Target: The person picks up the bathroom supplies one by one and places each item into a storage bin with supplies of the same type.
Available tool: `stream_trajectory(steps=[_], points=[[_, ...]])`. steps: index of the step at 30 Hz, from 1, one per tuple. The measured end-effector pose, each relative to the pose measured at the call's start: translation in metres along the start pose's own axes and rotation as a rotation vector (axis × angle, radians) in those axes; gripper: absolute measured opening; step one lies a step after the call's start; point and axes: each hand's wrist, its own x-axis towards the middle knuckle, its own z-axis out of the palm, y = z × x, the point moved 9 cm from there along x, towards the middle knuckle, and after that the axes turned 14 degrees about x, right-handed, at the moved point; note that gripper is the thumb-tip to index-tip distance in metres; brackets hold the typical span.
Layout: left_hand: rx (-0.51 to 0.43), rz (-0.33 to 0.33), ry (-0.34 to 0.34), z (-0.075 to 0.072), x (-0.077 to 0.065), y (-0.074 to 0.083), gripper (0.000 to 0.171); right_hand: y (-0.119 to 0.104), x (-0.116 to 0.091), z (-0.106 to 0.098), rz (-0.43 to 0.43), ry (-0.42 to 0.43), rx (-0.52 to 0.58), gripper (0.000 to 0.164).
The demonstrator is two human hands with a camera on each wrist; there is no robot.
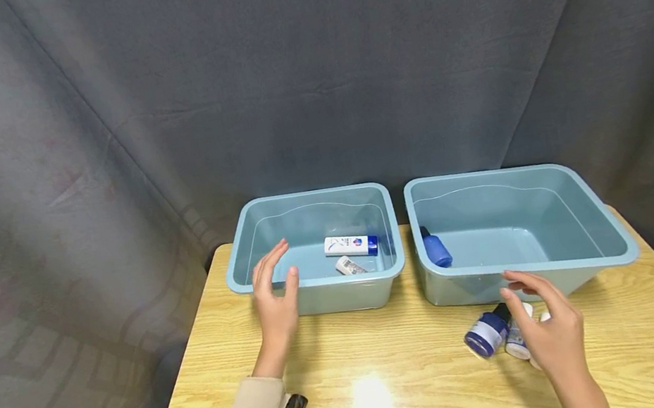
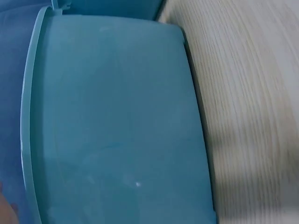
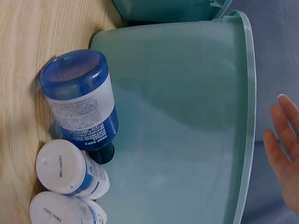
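Observation:
My left hand [image 1: 276,312] hovers at the front rim of the left bin [image 1: 329,298], fingers extended, thumb apart, holding nothing. Only a sliver of it shows in the left wrist view. In front of the right bin [image 3: 177,116], my right hand [image 1: 553,332] hangs with fingers loosely bent and nothing between them. Below and beside it on the table lie a blue bottle with a black cap [image 3: 81,98] and two white bottles, one nearer the blue bottle [image 3: 63,167] and one at the frame's bottom [image 3: 58,210]. The right hand partly covers these white bottles in the head view.
Inside the left bin lie a white bottle with a blue cap [image 1: 346,246] and a small white bottle [image 1: 350,266]. A blue bottle with a dark cap [image 1: 437,251] leans in the right bin's left end. Both stand on a wooden table [image 1: 420,389] before a grey curtain [image 1: 307,79].

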Motion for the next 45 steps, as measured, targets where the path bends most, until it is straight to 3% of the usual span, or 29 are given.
stream_trajectory(steps=[9, 16, 20, 27, 32, 39, 45], points=[[-0.032, 0.029, -0.042, 0.021, -0.002, 0.013, 0.033, 0.007, -0.003, -0.011, -0.011, 0.032, 0.007, 0.033], [-0.026, 0.053, -0.049, 0.046, -0.009, -0.004, 0.034, 0.011, -0.005, -0.021, 0.009, 0.066, -0.026, 0.032], [-0.012, 0.064, -0.069, 0.057, -0.012, -0.005, 0.034, 0.011, -0.006, -0.026, 0.013, 0.085, -0.036, 0.032], [-0.005, 0.04, -0.111, 0.072, -0.014, 0.003, 0.038, 0.017, -0.01, -0.035, 0.109, 0.093, -0.072, 0.037], [0.022, 0.026, -0.161, 0.084, -0.016, 0.011, 0.036, 0.021, -0.012, -0.041, 0.125, 0.1, -0.075, 0.036], [0.05, 0.083, -0.184, 0.1, -0.019, 0.026, 0.036, 0.026, -0.015, -0.049, 0.19, 0.081, -0.117, 0.03], [0.079, 0.093, -0.226, 0.115, -0.021, 0.035, 0.036, 0.026, -0.018, -0.053, 0.209, 0.108, -0.149, 0.03]])
